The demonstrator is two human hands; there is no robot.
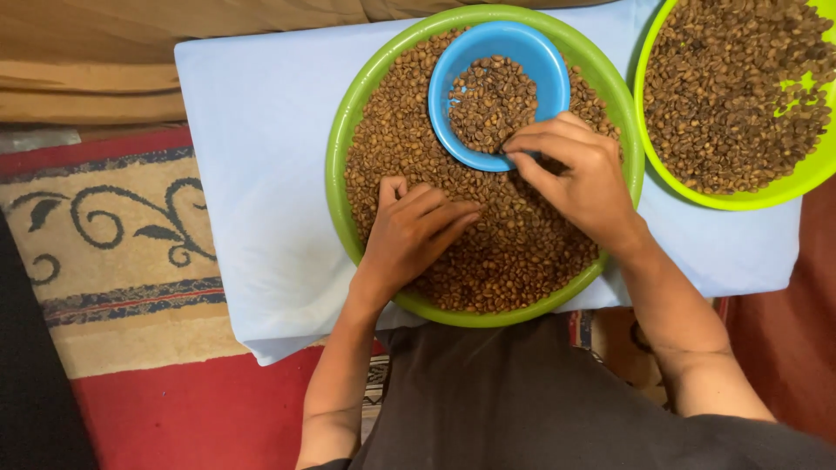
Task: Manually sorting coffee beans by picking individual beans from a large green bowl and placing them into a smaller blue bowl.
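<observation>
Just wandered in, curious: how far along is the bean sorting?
Done: a small heap sits in the blue bowl. In hand: both hands, left hand and right hand, pick through the green tray. Left: most beans there; a second tray waits.

Single head-worn view, looking steeply down, close over green tray (341, 139)

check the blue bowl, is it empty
No, the blue bowl holds a small pile of brown beans, and it sits inside the green tray of beans.
</observation>
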